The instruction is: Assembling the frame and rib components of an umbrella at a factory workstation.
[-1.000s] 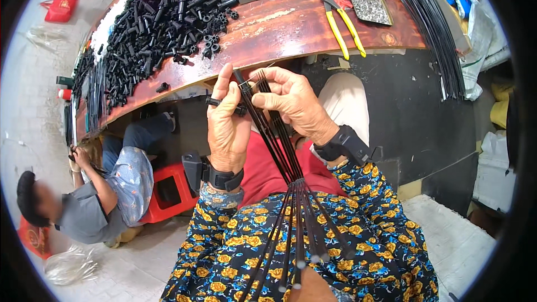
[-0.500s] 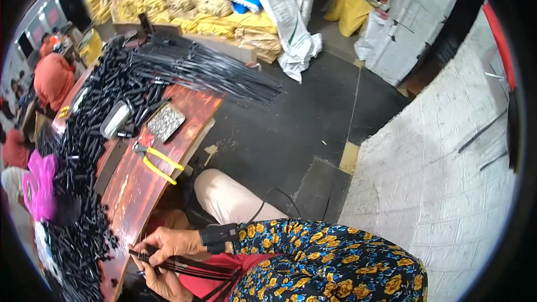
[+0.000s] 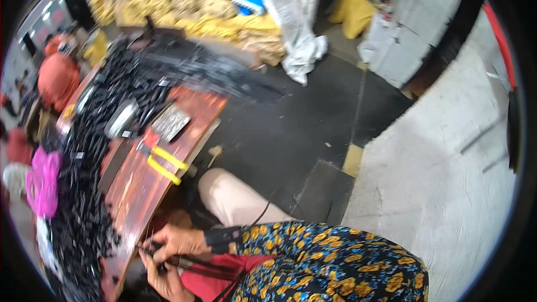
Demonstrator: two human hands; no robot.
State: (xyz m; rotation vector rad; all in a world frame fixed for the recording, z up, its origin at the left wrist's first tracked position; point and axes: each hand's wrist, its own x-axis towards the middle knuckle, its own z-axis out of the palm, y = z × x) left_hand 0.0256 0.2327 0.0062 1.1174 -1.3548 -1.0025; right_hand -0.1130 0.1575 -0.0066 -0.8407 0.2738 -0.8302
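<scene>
At the table's near edge, my two hands work close together. My right hand (image 3: 178,243), below a dark cuff and floral sleeve, is pinched on the front ends of several long thin black strips (image 3: 210,267). Right below it, my left hand (image 3: 163,281) has its fingers curled up around the same strips from beneath. The strips run back across the red cloth (image 3: 196,285) toward my body. Motion blur and the fingers hide the exact ends being held.
On the reddish wooden table (image 3: 131,201) are yellow-handled pliers (image 3: 165,165), a tray of small metal pieces (image 3: 172,123), a heap of short black parts (image 3: 84,190), a pink bag (image 3: 43,182) and long black strips (image 3: 224,72). Yellow sacks (image 3: 168,0) lie beyond; a white wall (image 3: 436,173) stands right.
The view has shifted slightly, moving the scene a little right and blurring it. My left fingers have come up closer to my right fingertips at the strips' front ends.
</scene>
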